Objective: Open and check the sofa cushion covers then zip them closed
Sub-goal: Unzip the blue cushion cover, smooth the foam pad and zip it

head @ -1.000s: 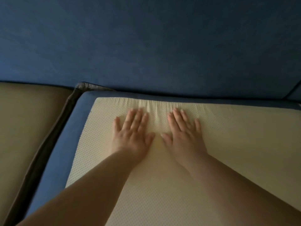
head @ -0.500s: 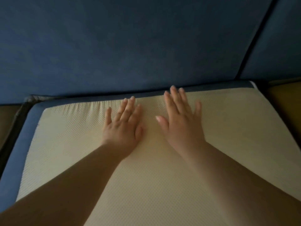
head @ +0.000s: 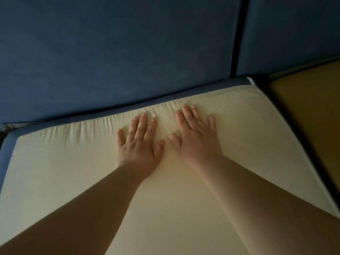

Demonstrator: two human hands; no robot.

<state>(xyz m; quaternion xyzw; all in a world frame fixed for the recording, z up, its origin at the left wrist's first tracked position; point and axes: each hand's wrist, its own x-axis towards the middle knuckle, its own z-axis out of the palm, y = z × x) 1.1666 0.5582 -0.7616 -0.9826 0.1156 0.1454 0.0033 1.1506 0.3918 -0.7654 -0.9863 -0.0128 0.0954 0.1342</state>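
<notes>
— While both hands lie flat on the cream, pin-holed foam cushion slab (head: 248, 137), I read this as the checking step: cover open, filling bared.

— Where is the cover itself?

— I see the blue fabric cushion cover (head: 9, 150) only as a band along the slab's far edge and round its left corner. The cushion sits on the sofa seat, pushed against the dark blue upholstered backrest (head: 110, 52). A tan upholstered seat surface (head: 309, 115) lies just beside it on the right.

— And the hands?

— I see the left hand (head: 139, 146) spread, palm down, fingers straight. The right hand (head: 198, 138) is the same, just beside it, thumbs nearly meeting. Both press near the far edge, where the foam's surface puckers into small wrinkles. Neither pinches anything.

— So what comes next?

— In my judgement the foam needs seating square in the cover, and then the blue fabric must be drawn over it. That calls for a change from flat palms to a grip on the cover's edge, and then the zip pull. I cannot see a zip or its pull anywhere, so I would look for that first.
</notes>
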